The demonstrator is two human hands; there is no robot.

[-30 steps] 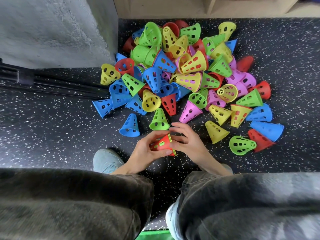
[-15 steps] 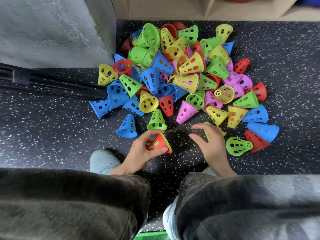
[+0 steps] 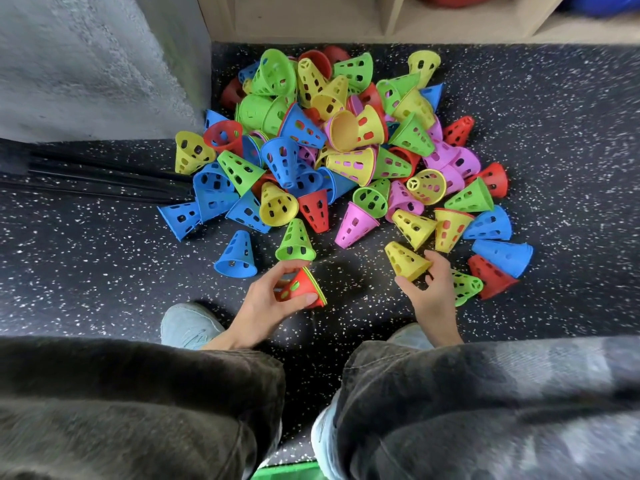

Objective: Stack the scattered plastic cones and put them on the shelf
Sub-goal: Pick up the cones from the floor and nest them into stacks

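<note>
- A small red stack of cones point(image 3: 300, 288) is gripped in the left hand point(image 3: 268, 303), fingers curled round it, just above the floor
- A yellow cone point(image 3: 405, 260) is pinched at its rim by the right hand point(image 3: 431, 289)
- The pile of cones point(image 3: 332, 150) is spread on the speckled floor point(image 3: 104, 265), below the wooden shelf point(image 3: 311, 26)

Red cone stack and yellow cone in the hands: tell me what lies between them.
Head view: only bare speckled floor lies between the red cone stack and the yellow cone.
</note>
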